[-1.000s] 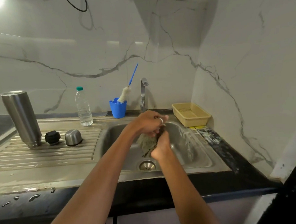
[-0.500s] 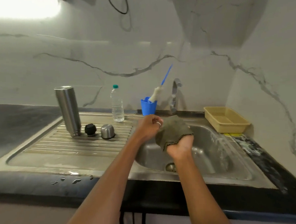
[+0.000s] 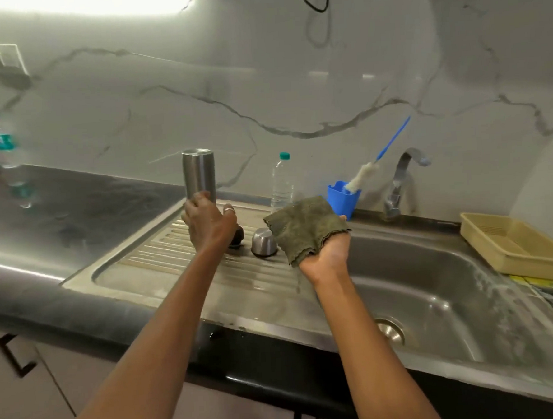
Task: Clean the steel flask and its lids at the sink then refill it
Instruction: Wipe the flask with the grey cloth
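The left hand has its fingers curled round the lower part of the upright flask on the drainboard, with the black lid partly hidden just right of its knuckles and the steel lid a little further right. The right hand is palm up over the basin edge, its fingers stretched flat under a green cloth, not clamped, the steel lid just to its left. Beyond that hand stand a bottle, a blue cup holding a brush, and the tap.
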A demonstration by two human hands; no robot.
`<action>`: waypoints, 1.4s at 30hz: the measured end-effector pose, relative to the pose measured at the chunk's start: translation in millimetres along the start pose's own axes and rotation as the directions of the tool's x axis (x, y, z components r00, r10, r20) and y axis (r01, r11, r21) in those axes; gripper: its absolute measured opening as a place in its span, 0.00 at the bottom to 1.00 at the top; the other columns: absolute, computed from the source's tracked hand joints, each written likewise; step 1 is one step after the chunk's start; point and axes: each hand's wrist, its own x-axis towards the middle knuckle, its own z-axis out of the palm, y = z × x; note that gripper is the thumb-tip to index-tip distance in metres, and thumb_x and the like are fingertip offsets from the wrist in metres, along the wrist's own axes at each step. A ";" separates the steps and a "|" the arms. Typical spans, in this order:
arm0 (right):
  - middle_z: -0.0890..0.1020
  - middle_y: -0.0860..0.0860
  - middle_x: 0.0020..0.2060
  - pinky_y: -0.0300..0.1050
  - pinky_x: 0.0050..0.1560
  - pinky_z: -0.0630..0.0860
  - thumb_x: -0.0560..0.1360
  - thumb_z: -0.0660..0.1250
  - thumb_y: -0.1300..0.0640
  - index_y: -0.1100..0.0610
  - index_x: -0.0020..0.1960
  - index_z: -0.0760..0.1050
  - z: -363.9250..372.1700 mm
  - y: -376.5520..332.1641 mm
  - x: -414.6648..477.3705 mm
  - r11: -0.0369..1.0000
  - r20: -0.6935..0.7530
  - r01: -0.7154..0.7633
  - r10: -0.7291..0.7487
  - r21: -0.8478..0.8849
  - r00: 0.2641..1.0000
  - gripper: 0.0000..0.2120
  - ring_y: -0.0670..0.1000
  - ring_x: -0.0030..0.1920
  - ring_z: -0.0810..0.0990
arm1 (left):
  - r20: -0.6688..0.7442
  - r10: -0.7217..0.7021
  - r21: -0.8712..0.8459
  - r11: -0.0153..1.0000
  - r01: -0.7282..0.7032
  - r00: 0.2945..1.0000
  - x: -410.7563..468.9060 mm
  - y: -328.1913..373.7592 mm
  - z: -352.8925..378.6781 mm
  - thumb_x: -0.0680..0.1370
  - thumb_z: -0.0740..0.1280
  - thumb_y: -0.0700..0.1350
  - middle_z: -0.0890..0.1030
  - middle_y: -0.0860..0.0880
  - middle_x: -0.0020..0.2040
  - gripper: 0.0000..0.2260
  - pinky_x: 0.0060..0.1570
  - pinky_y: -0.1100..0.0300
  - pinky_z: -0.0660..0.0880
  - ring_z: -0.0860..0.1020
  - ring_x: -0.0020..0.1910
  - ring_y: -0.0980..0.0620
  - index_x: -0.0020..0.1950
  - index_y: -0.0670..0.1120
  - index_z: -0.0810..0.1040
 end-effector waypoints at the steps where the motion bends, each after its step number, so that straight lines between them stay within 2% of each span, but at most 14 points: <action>1: 0.83 0.54 0.39 0.48 0.45 0.81 0.78 0.61 0.42 0.56 0.42 0.82 1.6 3.8 4.5 1.000 -0.001 -0.009 0.009 0.014 1.000 0.20 0.55 0.37 0.83 | -0.011 -0.013 0.009 1.000 0.013 1.000 10.6 -2.2 -2.7 0.78 0.71 0.46 0.67 0.39 0.70 0.28 0.68 0.48 0.68 0.67 0.69 0.40 0.74 0.40 0.65; 4: 0.85 0.56 0.44 0.53 0.51 0.81 0.81 0.56 0.37 0.57 0.41 0.86 0.7 7.9 18.5 0.997 -0.013 -0.052 0.053 0.065 0.998 0.30 0.58 0.43 0.84 | 0.017 -0.030 0.011 1.000 0.029 0.999 41.1 -5.7 -1.6 0.76 0.75 0.48 0.64 0.38 0.73 0.37 0.73 0.47 0.64 0.63 0.72 0.39 0.77 0.39 0.59; 7: 0.85 0.57 0.49 0.56 0.58 0.78 0.81 0.55 0.34 0.58 0.48 0.85 -3.2 7.8 30.5 0.993 -0.022 -0.083 0.085 0.086 0.996 0.31 0.59 0.48 0.84 | 0.060 -0.074 -0.055 0.995 0.078 0.995 68.3 -6.5 5.1 0.73 0.78 0.51 0.62 0.38 0.75 0.44 0.76 0.46 0.62 0.61 0.75 0.38 0.78 0.39 0.55; 9: 0.85 0.57 0.48 0.56 0.58 0.78 0.81 0.56 0.34 0.58 0.47 0.86 -6.7 7.0 37.0 0.994 -0.024 -0.079 0.081 0.074 0.996 0.31 0.59 0.48 0.84 | 0.046 -0.145 -0.136 0.979 0.150 0.988 82.9 -5.8 9.1 0.71 0.80 0.50 0.63 0.39 0.75 0.47 0.76 0.45 0.63 0.62 0.75 0.38 0.78 0.39 0.54; 12: 0.85 0.56 0.48 0.56 0.59 0.77 0.81 0.57 0.35 0.57 0.50 0.84 -12.9 6.4 43.1 0.995 -0.043 -0.080 0.082 0.053 0.996 0.28 0.59 0.48 0.84 | 0.060 -0.236 -0.166 0.956 0.243 0.970 98.2 -8.6 13.6 0.71 0.80 0.48 0.70 0.40 0.69 0.39 0.70 0.46 0.70 0.69 0.70 0.39 0.73 0.40 0.61; 14: 0.85 0.56 0.47 0.55 0.57 0.78 0.80 0.57 0.35 0.57 0.48 0.85 -16.0 6.1 45.7 0.995 -0.034 -0.078 0.080 0.056 0.996 0.28 0.59 0.46 0.84 | 0.068 -0.228 -0.139 0.962 0.235 0.971 101.0 -10.5 16.0 0.73 0.78 0.48 0.74 0.40 0.65 0.33 0.65 0.45 0.74 0.74 0.66 0.38 0.70 0.40 0.65; 19: 0.86 0.57 0.44 0.58 0.43 0.83 0.81 0.55 0.35 0.58 0.42 0.87 -15.6 -6.5 41.0 0.994 0.007 -0.082 0.082 0.070 0.997 0.33 0.59 0.41 0.86 | -0.118 -0.026 -0.047 0.999 0.020 0.993 82.9 -1.0 12.1 0.75 0.76 0.52 0.73 0.41 0.65 0.30 0.66 0.40 0.72 0.72 0.66 0.39 0.69 0.40 0.67; 23: 0.86 0.56 0.48 0.56 0.57 0.79 0.81 0.54 0.33 0.56 0.53 0.83 -13.7 -27.3 29.2 0.996 -0.014 -0.060 0.061 0.067 0.998 0.31 0.59 0.47 0.85 | -0.208 0.186 0.023 0.982 -0.186 0.960 67.0 33.2 -5.0 0.75 0.73 0.59 0.74 0.42 0.63 0.29 0.65 0.39 0.72 0.72 0.63 0.40 0.67 0.43 0.69; 25: 0.85 0.55 0.51 0.54 0.59 0.77 0.81 0.53 0.32 0.56 0.57 0.82 -11.8 -40.2 23.3 0.996 -0.024 -0.057 0.059 0.074 0.998 0.31 0.58 0.50 0.84 | -0.218 0.278 0.011 0.959 -0.283 0.935 56.1 58.0 -10.1 0.74 0.73 0.60 0.75 0.42 0.63 0.30 0.62 0.41 0.73 0.73 0.62 0.40 0.67 0.43 0.70; 29: 0.83 0.54 0.57 0.54 0.60 0.78 0.79 0.53 0.31 0.54 0.65 0.80 -9.0 -77.5 0.4 0.998 -0.026 -0.030 0.031 0.061 0.999 0.33 0.58 0.54 0.82 | -0.125 0.359 -0.233 0.895 -0.379 0.925 17.6 109.5 -3.9 0.76 0.71 0.58 0.75 0.47 0.56 0.27 0.49 0.57 0.72 0.74 0.53 0.48 0.69 0.45 0.71; 31: 0.82 0.52 0.55 0.50 0.69 0.71 0.78 0.57 0.31 0.55 0.57 0.83 -11.3 -99.9 -14.2 0.998 -0.024 -0.041 0.043 0.055 0.999 0.31 0.55 0.54 0.81 | 0.018 0.315 -0.417 0.865 -0.279 0.949 -4.8 125.2 9.9 0.77 0.70 0.58 0.78 0.51 0.51 0.22 0.46 0.58 0.74 0.77 0.48 0.50 0.67 0.48 0.74; 34: 0.85 0.52 0.49 0.52 0.57 0.80 0.78 0.58 0.32 0.55 0.52 0.84 -23.7 -135.3 -32.5 0.999 -0.046 -0.014 0.016 0.050 0.999 0.29 0.56 0.49 0.85 | 0.262 0.178 -0.665 0.745 0.045 0.948 -42.5 134.2 42.3 0.77 0.72 0.57 0.83 0.50 0.48 0.17 0.44 0.57 0.78 0.81 0.46 0.51 0.61 0.49 0.78; 38: 0.86 0.57 0.50 0.57 0.50 0.83 0.81 0.54 0.34 0.57 0.51 0.85 -54.8 -178.6 -53.5 0.987 -0.164 0.137 -0.150 -0.087 0.975 0.31 0.59 0.47 0.86 | 0.445 0.111 -0.724 0.629 0.284 0.889 -89.8 135.6 86.0 0.76 0.75 0.50 0.80 0.49 0.49 0.22 0.44 0.54 0.79 0.80 0.46 0.52 0.65 0.44 0.73; 42: 0.85 0.57 0.56 0.55 0.54 0.79 0.80 0.55 0.33 0.55 0.57 0.83 -89.8 -203.3 -71.2 0.962 -0.325 0.208 -0.257 -0.179 0.910 0.29 0.59 0.55 0.83 | 0.508 0.138 -0.721 0.609 0.331 0.850 -120.5 126.0 123.2 0.72 0.78 0.41 0.79 0.46 0.60 0.32 0.55 0.44 0.81 0.81 0.56 0.49 0.70 0.51 0.64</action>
